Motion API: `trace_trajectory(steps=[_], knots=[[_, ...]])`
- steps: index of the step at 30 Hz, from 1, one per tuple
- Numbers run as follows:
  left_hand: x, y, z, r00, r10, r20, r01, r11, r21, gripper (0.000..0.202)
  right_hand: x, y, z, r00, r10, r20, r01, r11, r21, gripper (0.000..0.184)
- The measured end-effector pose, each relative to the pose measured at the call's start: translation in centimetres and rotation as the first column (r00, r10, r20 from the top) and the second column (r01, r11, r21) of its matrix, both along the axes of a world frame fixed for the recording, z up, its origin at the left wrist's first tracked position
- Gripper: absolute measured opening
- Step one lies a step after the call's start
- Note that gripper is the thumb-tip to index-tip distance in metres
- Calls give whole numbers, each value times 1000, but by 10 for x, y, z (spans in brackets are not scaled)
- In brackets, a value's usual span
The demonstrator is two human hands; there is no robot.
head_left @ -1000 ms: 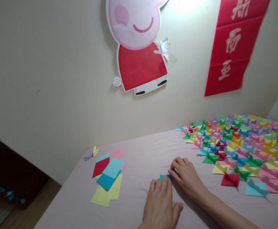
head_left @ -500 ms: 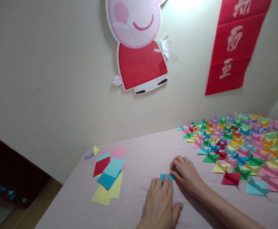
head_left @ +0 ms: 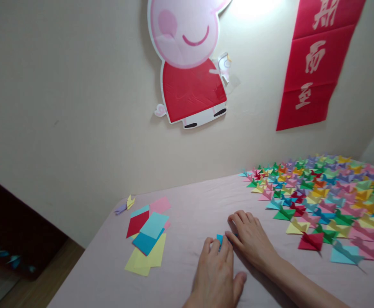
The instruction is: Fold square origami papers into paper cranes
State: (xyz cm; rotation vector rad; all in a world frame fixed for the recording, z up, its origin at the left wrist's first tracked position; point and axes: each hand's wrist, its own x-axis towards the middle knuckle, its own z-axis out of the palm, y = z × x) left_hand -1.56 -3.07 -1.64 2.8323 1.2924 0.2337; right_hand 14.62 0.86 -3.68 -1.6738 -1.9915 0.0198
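At the far left we have a yellow folded piece (head_left: 130, 202) and a purple folded piece (head_left: 120, 209), then a loose spread of coloured sheets (head_left: 146, 243) on the pink cloth (head_left: 190, 214). Next comes our left hand (head_left: 215, 267), laid palm down with fingers close together and thumb apart, its fingertips on the small blue paper (head_left: 219, 238). We judge this paper light, thin and easily creased, likely to slide on cloth unless pinned; we would hold it flat near an edge, with fingertips only. It lies just beyond the left fingertips and mostly under them, between both hands. Our right hand (head_left: 250, 234) curls beside it, thumb near its right side; we cannot tell whether it pinches the paper. Farther right, well apart, stand rows of folded birds (head_left: 330, 217).
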Motion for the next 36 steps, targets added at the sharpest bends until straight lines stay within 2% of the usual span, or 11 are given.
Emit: trace_trajectory(steps=[8,12,20,24,29,31,33,36], knots=[[-9,-1,0,1000,5,-14,-4,1000,6,65,7,-1,0,999,30,41,-29,999,-25,24],[-19,-4,-5,999,33,-15,-31,996,89,63,8,1,-1,998,35,46,-33,999,-36,25],[-30,-5,-16,999,0,36,-10,964,265,60,7,3,-5,997,50,55,-48,998,-37,22],[-34,-6,-20,1000,-15,21,9,965,264,60,8,5,-9,998,48,44,-48,999,-15,21],[-37,-6,-33,997,20,79,-37,974,226,61,14,9,-10,998,65,6,-65,997,-50,25],[-39,-6,-38,993,21,114,-42,982,186,60,18,10,-6,992,112,-53,-116,991,-67,30],[-41,-6,-40,988,13,155,-34,990,136,58,21,9,0,959,233,-158,-245,968,-60,38],[-42,-5,-34,972,11,233,-20,999,35,55,20,4,12,830,476,-290,-501,866,-12,47]])
